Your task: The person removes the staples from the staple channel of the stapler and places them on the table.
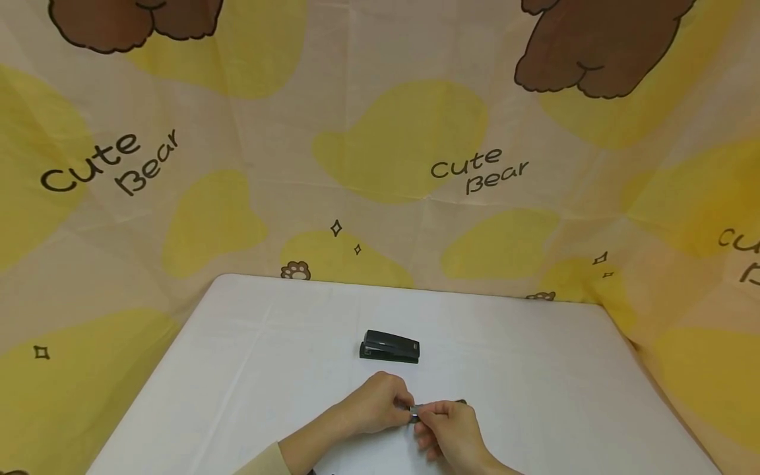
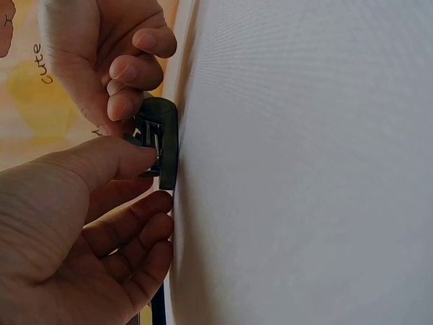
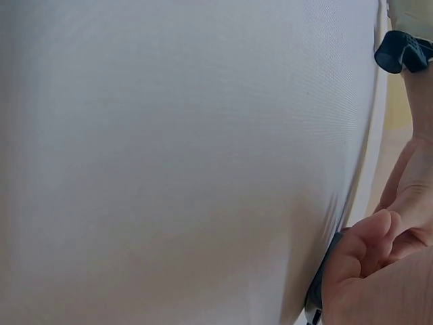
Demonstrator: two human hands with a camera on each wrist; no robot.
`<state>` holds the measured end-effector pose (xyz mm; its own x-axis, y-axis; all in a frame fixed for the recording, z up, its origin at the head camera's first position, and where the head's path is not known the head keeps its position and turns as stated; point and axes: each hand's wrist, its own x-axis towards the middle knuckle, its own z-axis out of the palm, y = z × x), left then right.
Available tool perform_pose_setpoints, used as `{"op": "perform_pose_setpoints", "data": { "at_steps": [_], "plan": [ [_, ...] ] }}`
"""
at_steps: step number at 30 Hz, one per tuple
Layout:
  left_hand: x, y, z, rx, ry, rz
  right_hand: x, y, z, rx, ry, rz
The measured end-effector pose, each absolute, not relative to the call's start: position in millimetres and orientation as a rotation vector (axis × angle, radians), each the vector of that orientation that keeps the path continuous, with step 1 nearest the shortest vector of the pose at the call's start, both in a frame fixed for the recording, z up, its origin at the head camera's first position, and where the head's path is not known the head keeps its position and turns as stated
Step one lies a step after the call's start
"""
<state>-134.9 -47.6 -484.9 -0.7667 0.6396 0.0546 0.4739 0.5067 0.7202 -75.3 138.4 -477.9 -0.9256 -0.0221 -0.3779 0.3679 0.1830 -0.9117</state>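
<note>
At the front of the white table, both hands meet over a small dark stapler-like device (image 2: pixel 169 145) with a rounded end and a metal middle. My left hand (image 1: pixel 377 404) pinches its metal part (image 1: pixel 414 413) between thumb and index finger. From the other side, my right hand (image 1: pixel 454 429) grips the same device with thumb and forefinger, its other fingers loosely curled. The fingers hide most of the device; a dark end shows beyond the right hand. Farther back lies a black stapler (image 1: pixel 388 347), untouched, its top slightly raised at the left.
The white tabletop (image 1: pixel 267 356) has rounded far corners. Behind it and at both sides hangs a yellow and beige cloth (image 1: pixel 380 145) printed with bears. A dark wrist camera (image 3: pixel 404 53) sits on the left arm.
</note>
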Motion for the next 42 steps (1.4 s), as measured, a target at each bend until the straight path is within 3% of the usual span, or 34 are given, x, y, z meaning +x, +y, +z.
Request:
{"op": "perform_pose_setpoints", "data": {
  "at_steps": [42],
  "plan": [
    [-133.1,-47.8,-481.6,0.9,2.516,1.117,-73.7,135.4,-473.1,0.393,2.283,-1.77]
  ]
}}
